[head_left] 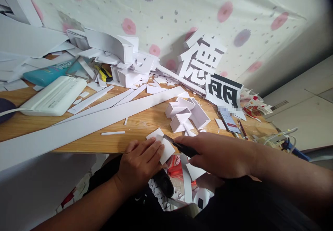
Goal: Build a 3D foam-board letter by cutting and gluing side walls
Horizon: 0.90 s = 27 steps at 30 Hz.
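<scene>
My left hand (142, 161) lies with bent fingers over a small white foam board piece (166, 151), holding it at the table's front edge. In my right hand (218, 154) is a black-handled utility knife (186, 148), gripped with the fingers closed round it. Its blade points left and touches or hovers just over the board near my left fingertips; I cannot tell which. Just beyond the knife stands a partly built white box-like shape (187, 114) with upright walls. The underside of my left hand is hidden.
A long white strip (91, 123) crosses the wooden table (140, 114). Behind lie white offcuts, a yellow cutter (105, 74) and a white power bank (56, 97). To the right are a white built character (201, 59), a printed sheet (223, 92) and a phone (229, 120).
</scene>
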### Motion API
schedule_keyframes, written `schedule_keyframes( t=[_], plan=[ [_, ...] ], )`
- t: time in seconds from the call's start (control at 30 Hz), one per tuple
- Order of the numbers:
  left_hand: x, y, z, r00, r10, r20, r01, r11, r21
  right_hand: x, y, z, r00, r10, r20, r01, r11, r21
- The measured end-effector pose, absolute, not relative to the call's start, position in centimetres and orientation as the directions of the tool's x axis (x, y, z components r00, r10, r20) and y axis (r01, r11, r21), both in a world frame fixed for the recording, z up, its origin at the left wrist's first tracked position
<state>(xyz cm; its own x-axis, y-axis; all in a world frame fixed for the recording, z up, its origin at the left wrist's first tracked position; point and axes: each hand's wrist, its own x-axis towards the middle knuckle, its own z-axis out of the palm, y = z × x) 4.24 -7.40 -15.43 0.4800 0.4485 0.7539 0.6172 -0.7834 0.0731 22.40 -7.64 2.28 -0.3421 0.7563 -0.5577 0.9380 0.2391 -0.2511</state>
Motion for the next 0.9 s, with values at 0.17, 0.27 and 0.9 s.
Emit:
schedule_keyframes(
  t=[0.17, 0.27, 0.9],
  plan=[
    [4.63, -7.68, -15.53, 0.437, 0.464, 0.77, 0.64, -0.762, 0.097, 22.77, -7.6, 2.12, -0.331, 0.764, -0.554, 0.941, 0.227, -0.25],
    [4.81, -7.72, -15.72, 0.418, 0.467, 0.779, 0.65, -0.753, 0.102, 22.81, -7.7, 1.89, -0.329, 0.766, -0.553, 0.944, 0.241, -0.227],
    [5.03, -7.58, -15.71, 0.414, 0.448, 0.793, 0.654, -0.752, 0.083, 23.07, -8.35, 2.07, -0.338, 0.742, -0.579, 0.941, 0.279, -0.191]
  ],
)
